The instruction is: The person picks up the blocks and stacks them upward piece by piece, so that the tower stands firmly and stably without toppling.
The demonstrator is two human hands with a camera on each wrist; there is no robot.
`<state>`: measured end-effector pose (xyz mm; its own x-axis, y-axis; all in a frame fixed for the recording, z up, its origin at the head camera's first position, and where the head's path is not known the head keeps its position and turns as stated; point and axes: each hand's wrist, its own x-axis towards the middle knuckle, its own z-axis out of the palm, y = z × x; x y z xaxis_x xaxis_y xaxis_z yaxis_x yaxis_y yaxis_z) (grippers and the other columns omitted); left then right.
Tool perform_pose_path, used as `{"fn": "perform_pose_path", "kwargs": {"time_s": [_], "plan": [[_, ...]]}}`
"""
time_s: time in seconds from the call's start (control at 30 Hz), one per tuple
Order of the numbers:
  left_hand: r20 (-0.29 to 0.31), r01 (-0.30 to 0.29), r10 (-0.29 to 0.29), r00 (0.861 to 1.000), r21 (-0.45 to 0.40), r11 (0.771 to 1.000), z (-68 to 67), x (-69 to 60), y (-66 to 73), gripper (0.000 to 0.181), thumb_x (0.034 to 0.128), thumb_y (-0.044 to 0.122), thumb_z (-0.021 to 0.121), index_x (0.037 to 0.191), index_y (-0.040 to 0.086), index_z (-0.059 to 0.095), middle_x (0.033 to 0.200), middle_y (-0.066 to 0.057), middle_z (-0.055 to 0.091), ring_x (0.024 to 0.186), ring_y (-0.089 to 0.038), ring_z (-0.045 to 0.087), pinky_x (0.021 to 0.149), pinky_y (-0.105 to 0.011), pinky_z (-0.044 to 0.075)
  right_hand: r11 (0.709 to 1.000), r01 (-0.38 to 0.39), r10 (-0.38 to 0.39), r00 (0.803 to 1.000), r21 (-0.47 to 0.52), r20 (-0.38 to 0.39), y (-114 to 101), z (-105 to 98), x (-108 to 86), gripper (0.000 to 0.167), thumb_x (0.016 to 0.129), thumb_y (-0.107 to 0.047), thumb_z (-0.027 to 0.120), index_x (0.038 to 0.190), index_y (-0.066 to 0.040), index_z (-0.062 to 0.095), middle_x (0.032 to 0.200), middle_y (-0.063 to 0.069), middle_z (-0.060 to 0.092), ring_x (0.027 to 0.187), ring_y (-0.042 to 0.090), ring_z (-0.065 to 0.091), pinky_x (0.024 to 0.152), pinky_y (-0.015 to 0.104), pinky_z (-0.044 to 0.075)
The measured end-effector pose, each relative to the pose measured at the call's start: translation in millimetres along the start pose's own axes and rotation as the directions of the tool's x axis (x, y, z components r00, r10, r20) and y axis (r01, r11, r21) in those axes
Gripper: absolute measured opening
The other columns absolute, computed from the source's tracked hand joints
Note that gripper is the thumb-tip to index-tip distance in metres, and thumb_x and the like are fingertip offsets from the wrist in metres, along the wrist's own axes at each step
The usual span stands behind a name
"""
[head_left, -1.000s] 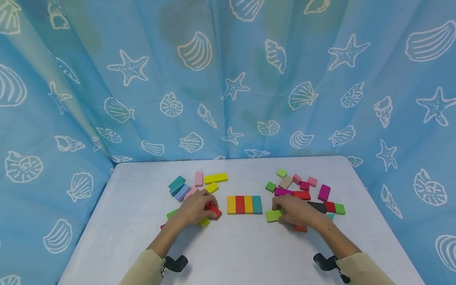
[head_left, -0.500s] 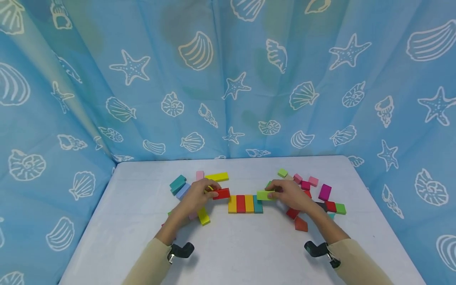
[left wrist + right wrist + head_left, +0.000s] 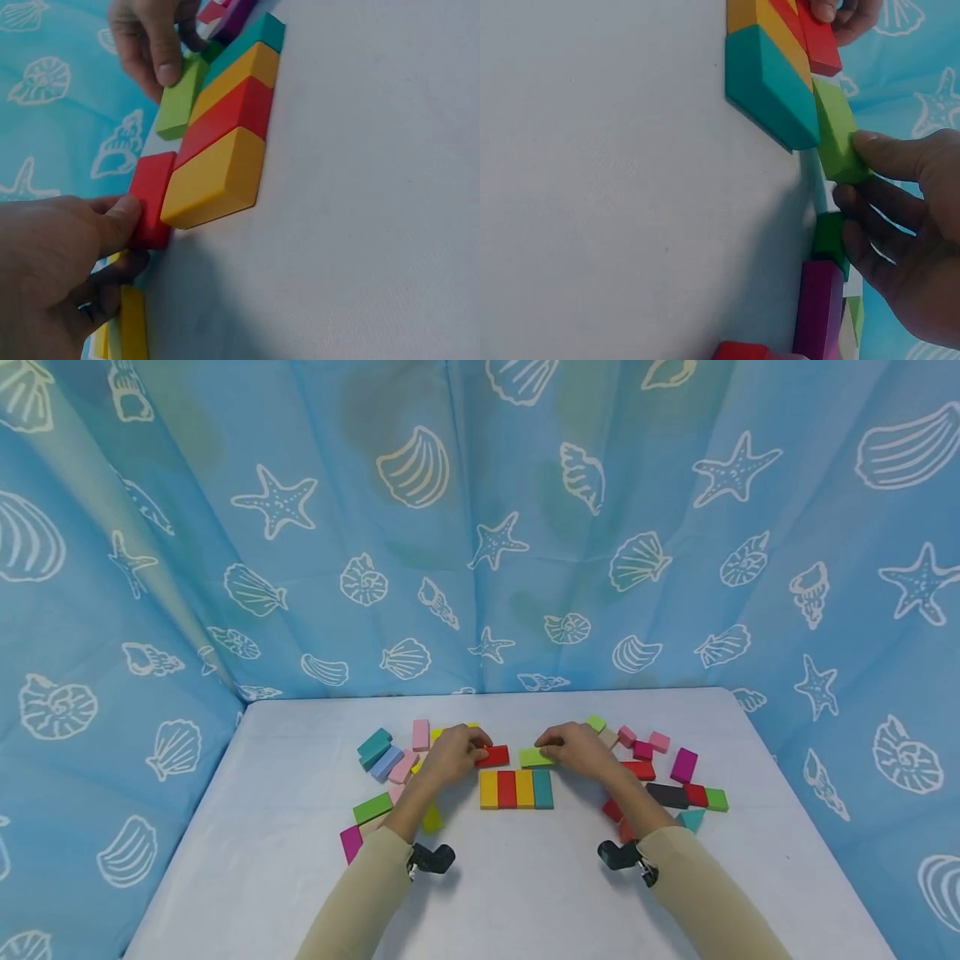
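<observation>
Four blocks would be too exact, so: several upright-striped blocks form a row in the middle of the table, with a yellow block (image 3: 489, 790) at its left end, a red one (image 3: 507, 790) beside it and a teal block (image 3: 542, 790) at its right end. Behind the row's left part, my left hand (image 3: 454, 755) pinches a red block (image 3: 496, 756) by its outer end. My right hand (image 3: 576, 748) pinches a light green block (image 3: 535, 757) behind the row's right part. A gap separates the two held blocks. Both lie close along the row's back edge in the wrist views.
Loose blocks lie left, among them a teal block (image 3: 373, 744) and a green block (image 3: 372, 808). On the right are a black block (image 3: 667, 795), a magenta block (image 3: 683, 766) and others. A blue shell-patterned curtain (image 3: 480, 602) hangs behind the white table (image 3: 517, 885).
Both hands have lifted their blocks from the side piles and brought them inward, to behind the row. The red block came from the left, the light green one from the right.
</observation>
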<state>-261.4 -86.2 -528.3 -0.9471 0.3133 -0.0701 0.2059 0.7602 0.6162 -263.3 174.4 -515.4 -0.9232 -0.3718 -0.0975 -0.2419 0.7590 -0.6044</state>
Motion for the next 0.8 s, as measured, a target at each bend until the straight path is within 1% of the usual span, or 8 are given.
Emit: {"fn": "perform_pose_path", "kwargs": {"time_s": [0.13, 0.27, 0.37, 0.5, 0.63, 0.8], "plan": [[0.018, -0.009, 0.007, 1.0, 0.085, 0.996, 2.9, 2.4, 2.1, 0.024, 0.0956, 0.021, 0.071, 0.119, 0.018, 0.072, 0.106, 0.002, 0.067, 0.097, -0.015, 0.058, 0.091, -0.031, 0.053, 1.0, -0.01, 0.011, 1.0, -0.028, 0.014, -4.5, 2.6, 1.8, 0.02, 0.095, -0.017, 0.07, 0.114, -0.015, 0.076, 0.106, 0.0, 0.073, 0.101, 0.021, 0.063, 0.093, 0.04, 0.055], [0.035, -0.024, 0.019, 0.999, 0.14, 0.99, 5.3, 1.7, 4.1, 0.024, 0.0954, 0.024, 0.071, 0.119, 0.021, 0.073, 0.106, 0.003, 0.069, 0.098, -0.015, 0.058, 0.092, -0.033, 0.053, 0.999, -0.032, 0.033, 0.999, -0.035, 0.019, -5.9, 4.2, 2.7, 0.019, 0.095, -0.017, 0.07, 0.114, -0.016, 0.076, 0.107, -0.001, 0.073, 0.103, 0.021, 0.063, 0.093, 0.039, 0.054], [0.037, -0.017, 0.012, 0.999, 0.141, 0.99, 6.6, 0.1, 4.9, 0.025, 0.0949, 0.024, 0.071, 0.119, 0.021, 0.074, 0.106, 0.003, 0.069, 0.099, -0.015, 0.058, 0.091, -0.033, 0.053, 0.999, -0.038, 0.038, 0.999, -0.016, 0.021, -5.2, 5.2, 3.3, 0.02, 0.095, -0.016, 0.07, 0.114, -0.016, 0.076, 0.107, -0.001, 0.073, 0.105, 0.022, 0.063, 0.094, 0.041, 0.054], [0.035, -0.012, 0.007, 0.999, 0.138, 0.99, 7.7, -1.8, 4.5, 0.024, 0.0944, 0.024, 0.072, 0.118, 0.021, 0.075, 0.106, 0.003, 0.069, 0.099, -0.015, 0.058, 0.091, -0.033, 0.053, 1.0, -0.014, 0.014, 0.999, -0.009, 0.033, -3.7, 7.5, 4.0, 0.021, 0.095, -0.016, 0.07, 0.115, -0.016, 0.076, 0.109, -0.001, 0.073, 0.108, 0.023, 0.062, 0.095, 0.043, 0.053], [0.033, -0.026, 0.021, 0.999, 0.137, 0.99, 8.3, -2.7, 4.2, 0.024, 0.0951, 0.024, 0.071, 0.118, 0.02, 0.075, 0.106, 0.003, 0.07, 0.099, -0.015, 0.058, 0.092, -0.034, 0.053, 1.0, -0.01, 0.011, 0.999, -0.011, 0.034, -3.4, 9.1, 4.2, 0.021, 0.095, -0.017, 0.07, 0.115, -0.017, 0.076, 0.108, -0.001, 0.073, 0.108, 0.023, 0.062, 0.096, 0.044, 0.053], [0.027, -0.054, 0.05, 0.998, 0.141, 0.989, 8.5, -4.2, 4.3, 0.024, 0.0951, 0.024, 0.071, 0.118, 0.019, 0.075, 0.107, 0.001, 0.071, 0.099, -0.016, 0.059, 0.093, -0.036, 0.053, 1.0, -0.028, 0.028, 0.999, -0.009, 0.043, -4.0, 9.7, 3.3, 0.02, 0.095, -0.017, 0.07, 0.115, -0.018, 0.076, 0.109, -0.002, 0.072, 0.106, 0.022, 0.062, 0.095, 0.043, 0.053]]}}
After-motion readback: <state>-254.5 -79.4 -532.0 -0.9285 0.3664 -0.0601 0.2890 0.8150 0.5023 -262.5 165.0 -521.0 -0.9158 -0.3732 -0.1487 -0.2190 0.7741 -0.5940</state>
